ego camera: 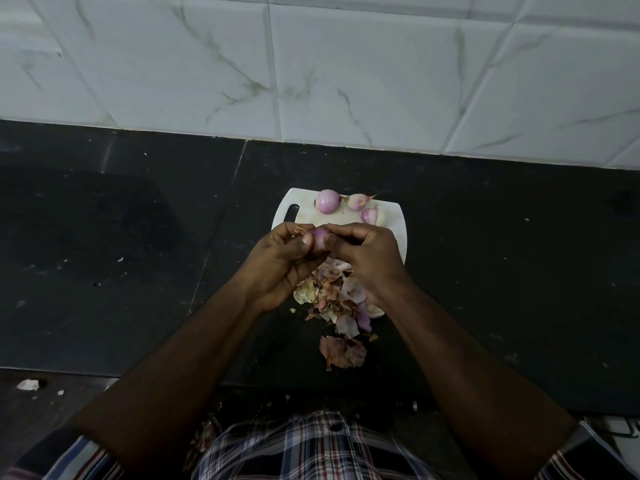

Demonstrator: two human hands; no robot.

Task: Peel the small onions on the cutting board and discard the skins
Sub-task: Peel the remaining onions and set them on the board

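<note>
Small onion (319,237) held above near-left part of white cutting board (398,220), pinched between both hands, only a pale purple patch visible between fingers. Left hand (280,263) curled round onion from left, thumb laid against its near side. Right hand (367,252) curled over from right, fingertips meeting onion at top; a scrap of dry skin (56,230) sticking out... cannot tell which finger holds it.

On far edge of board: peeled round onion (327,201), beside it to the right an onion with tail tip (358,200), nearer and right a smaller piece (370,215). All three close together, near board's far rim, well apart from hands.

Handle slot (292,211) at board's left end, uncovered. Board's right edge visible past right hand.

Heap of skins (332,296) under wrists, covering board's near edge and spilling onto dark countertop (121,254). One larger loose skin (343,351) nearer the body, apart from heap.

Countertop open and dark to left and right of board, a few pale flecks. White marbled tile wall (346,64) meeting counter just behind board. White scrap (29,384) at counter's near-left edge. Checked shirt (311,445) at bottom.
</note>
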